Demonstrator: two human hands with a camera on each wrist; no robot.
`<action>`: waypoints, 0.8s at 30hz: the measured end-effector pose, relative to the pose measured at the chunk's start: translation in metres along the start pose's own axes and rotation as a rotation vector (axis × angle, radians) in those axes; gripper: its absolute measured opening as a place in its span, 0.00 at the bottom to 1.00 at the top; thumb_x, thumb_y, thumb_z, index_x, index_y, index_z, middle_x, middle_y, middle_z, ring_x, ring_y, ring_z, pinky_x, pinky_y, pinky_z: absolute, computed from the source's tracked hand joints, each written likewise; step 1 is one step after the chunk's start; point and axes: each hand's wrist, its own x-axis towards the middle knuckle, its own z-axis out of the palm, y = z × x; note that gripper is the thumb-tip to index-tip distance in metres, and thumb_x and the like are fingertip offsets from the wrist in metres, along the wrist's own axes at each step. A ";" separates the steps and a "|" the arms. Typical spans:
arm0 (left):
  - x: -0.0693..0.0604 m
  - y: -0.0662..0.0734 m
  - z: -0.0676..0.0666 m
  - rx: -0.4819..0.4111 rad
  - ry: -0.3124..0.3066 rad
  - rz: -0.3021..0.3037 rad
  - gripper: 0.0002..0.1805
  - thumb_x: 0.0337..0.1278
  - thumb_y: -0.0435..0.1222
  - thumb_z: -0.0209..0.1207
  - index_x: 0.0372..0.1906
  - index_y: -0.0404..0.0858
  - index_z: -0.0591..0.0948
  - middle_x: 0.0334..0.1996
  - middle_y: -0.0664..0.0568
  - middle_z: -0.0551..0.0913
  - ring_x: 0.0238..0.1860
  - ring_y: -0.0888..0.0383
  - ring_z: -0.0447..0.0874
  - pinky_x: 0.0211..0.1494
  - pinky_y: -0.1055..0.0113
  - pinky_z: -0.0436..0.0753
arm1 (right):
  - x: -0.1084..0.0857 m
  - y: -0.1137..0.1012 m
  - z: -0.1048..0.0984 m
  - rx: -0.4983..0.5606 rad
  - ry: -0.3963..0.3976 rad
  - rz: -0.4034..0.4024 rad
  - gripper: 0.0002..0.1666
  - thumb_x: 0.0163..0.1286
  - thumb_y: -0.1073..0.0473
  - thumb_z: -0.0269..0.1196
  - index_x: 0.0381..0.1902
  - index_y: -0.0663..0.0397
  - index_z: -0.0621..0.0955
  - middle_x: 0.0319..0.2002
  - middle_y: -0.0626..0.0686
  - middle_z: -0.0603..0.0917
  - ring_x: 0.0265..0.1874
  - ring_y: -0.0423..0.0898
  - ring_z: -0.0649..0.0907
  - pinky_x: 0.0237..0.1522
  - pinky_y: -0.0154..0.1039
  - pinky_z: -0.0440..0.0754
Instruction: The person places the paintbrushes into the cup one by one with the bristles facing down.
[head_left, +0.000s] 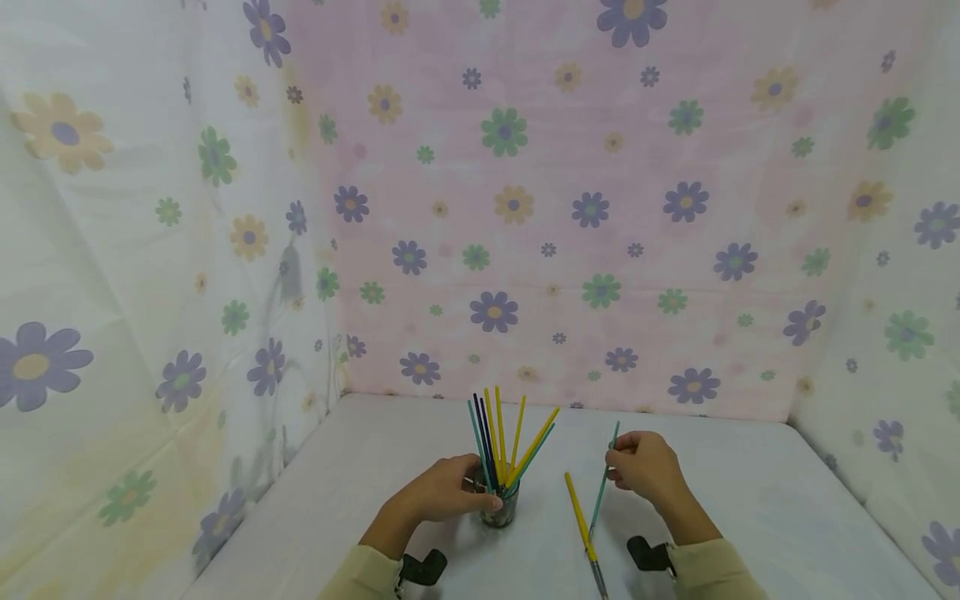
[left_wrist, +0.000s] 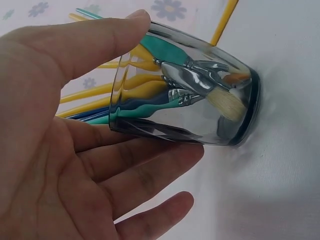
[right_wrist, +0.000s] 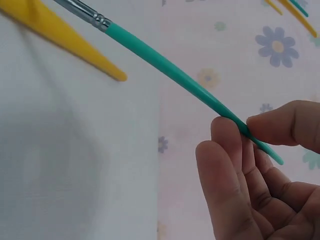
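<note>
My left hand [head_left: 448, 490] holds a clear glass cup [head_left: 498, 515], thumb on one side and fingers on the other. Several paintbrushes [head_left: 501, 437] with yellow, teal and dark blue handles lean in it, bristles down. In the left wrist view, a pale bristle head [left_wrist: 226, 104] shows through the glass. To the right, my right hand [head_left: 651, 471] pinches a teal paintbrush [right_wrist: 170, 70] near its handle's end, between thumb and fingers. That brush slants with its metal ferrule downward; its bristles are hidden. A yellow paintbrush [head_left: 577, 510] lies on the table beside it, handle pointing away.
A white cloth covers the table [head_left: 750, 492]. Behind it hangs a pink flowered sheet [head_left: 555, 333], with pale flowered sheets [head_left: 135, 283] at both sides. A black wrist mount [head_left: 424, 568] sits below each hand.
</note>
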 end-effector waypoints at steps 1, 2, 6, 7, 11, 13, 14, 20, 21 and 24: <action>0.000 0.000 0.000 0.000 0.000 -0.003 0.27 0.56 0.56 0.72 0.54 0.45 0.80 0.45 0.57 0.87 0.50 0.56 0.84 0.54 0.49 0.83 | -0.001 -0.003 0.000 0.004 0.004 -0.010 0.13 0.69 0.64 0.64 0.46 0.69 0.81 0.36 0.59 0.87 0.27 0.47 0.88 0.30 0.41 0.89; 0.000 -0.001 0.000 -0.002 0.000 -0.004 0.28 0.56 0.56 0.72 0.54 0.45 0.79 0.46 0.58 0.87 0.50 0.56 0.84 0.54 0.49 0.83 | -0.001 -0.005 -0.001 0.011 0.007 -0.019 0.13 0.69 0.63 0.64 0.47 0.69 0.81 0.36 0.59 0.88 0.28 0.47 0.89 0.30 0.41 0.89; 0.001 -0.005 0.001 -0.013 -0.006 -0.009 0.29 0.56 0.58 0.72 0.54 0.46 0.77 0.45 0.58 0.85 0.51 0.55 0.85 0.55 0.49 0.83 | -0.004 -0.016 -0.002 0.023 0.015 -0.052 0.15 0.70 0.62 0.65 0.48 0.69 0.81 0.38 0.59 0.88 0.29 0.47 0.89 0.32 0.40 0.90; 0.002 -0.006 0.001 -0.015 -0.007 -0.010 0.29 0.56 0.58 0.71 0.54 0.47 0.77 0.44 0.59 0.85 0.52 0.55 0.85 0.55 0.49 0.83 | -0.005 -0.019 -0.002 0.025 0.018 -0.060 0.15 0.70 0.61 0.65 0.48 0.68 0.82 0.38 0.59 0.89 0.30 0.47 0.90 0.33 0.40 0.90; 0.003 -0.008 0.002 -0.030 -0.009 -0.012 0.29 0.56 0.58 0.72 0.53 0.47 0.76 0.42 0.59 0.84 0.51 0.55 0.86 0.55 0.49 0.83 | -0.007 -0.030 -0.004 0.038 0.035 -0.092 0.14 0.71 0.59 0.67 0.47 0.66 0.83 0.37 0.57 0.89 0.32 0.46 0.90 0.36 0.40 0.90; 0.003 -0.009 0.002 -0.039 -0.009 -0.017 0.29 0.56 0.58 0.72 0.53 0.48 0.75 0.43 0.59 0.84 0.51 0.54 0.87 0.56 0.48 0.83 | -0.008 -0.036 -0.004 0.050 0.041 -0.106 0.13 0.72 0.59 0.68 0.46 0.64 0.84 0.38 0.56 0.90 0.33 0.46 0.90 0.37 0.39 0.90; 0.002 -0.009 0.002 -0.045 -0.010 -0.016 0.29 0.56 0.58 0.72 0.53 0.48 0.75 0.43 0.58 0.85 0.51 0.54 0.87 0.56 0.48 0.84 | -0.009 -0.039 -0.004 0.059 0.044 -0.116 0.13 0.72 0.59 0.68 0.46 0.64 0.84 0.38 0.57 0.90 0.34 0.46 0.90 0.38 0.39 0.90; 0.002 -0.010 0.002 -0.039 -0.012 -0.006 0.28 0.57 0.58 0.71 0.54 0.50 0.75 0.46 0.57 0.85 0.49 0.53 0.88 0.54 0.48 0.85 | -0.012 -0.052 -0.001 0.121 0.063 -0.175 0.14 0.72 0.57 0.69 0.47 0.62 0.85 0.40 0.57 0.90 0.37 0.47 0.91 0.39 0.37 0.90; 0.002 -0.009 0.001 -0.036 -0.011 -0.004 0.28 0.57 0.58 0.71 0.54 0.50 0.75 0.46 0.57 0.85 0.49 0.53 0.88 0.54 0.48 0.85 | -0.012 -0.053 0.000 0.132 0.066 -0.183 0.14 0.72 0.56 0.69 0.47 0.62 0.85 0.41 0.57 0.90 0.37 0.48 0.91 0.39 0.37 0.90; 0.002 -0.009 0.001 -0.034 -0.009 -0.004 0.28 0.56 0.58 0.72 0.53 0.50 0.76 0.46 0.57 0.85 0.48 0.53 0.88 0.53 0.48 0.86 | -0.013 -0.057 0.005 0.163 0.074 -0.205 0.14 0.72 0.56 0.69 0.47 0.60 0.85 0.41 0.57 0.90 0.38 0.47 0.91 0.40 0.37 0.90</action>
